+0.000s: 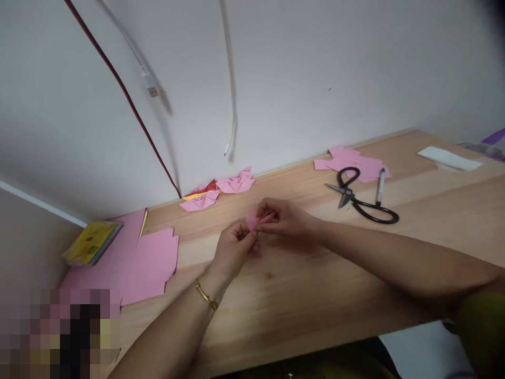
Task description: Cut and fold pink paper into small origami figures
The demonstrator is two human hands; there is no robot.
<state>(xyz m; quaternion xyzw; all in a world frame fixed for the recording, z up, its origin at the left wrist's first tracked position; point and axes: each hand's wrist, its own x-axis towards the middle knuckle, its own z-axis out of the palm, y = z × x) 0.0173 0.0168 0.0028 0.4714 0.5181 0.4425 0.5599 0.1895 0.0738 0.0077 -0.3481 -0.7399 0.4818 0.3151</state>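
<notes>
Both my hands meet over the middle of the wooden desk [300, 295] and pinch a small folded pink paper piece [252, 218]. My left hand [232, 250], with a gold bangle on its wrist, grips the piece from below with closed fingers. My right hand [284, 217] pinches its upper right end. The paper is held a little above the desk surface.
Cut pink sheets [148, 263] and a yellow paper pack [91, 242] lie at the left. Folded pink and red paper shapes [221, 190] sit by the wall. Black scissors [361, 200], a marker [380, 186] and pink scraps [353, 160] lie at the right. Cables hang on the wall.
</notes>
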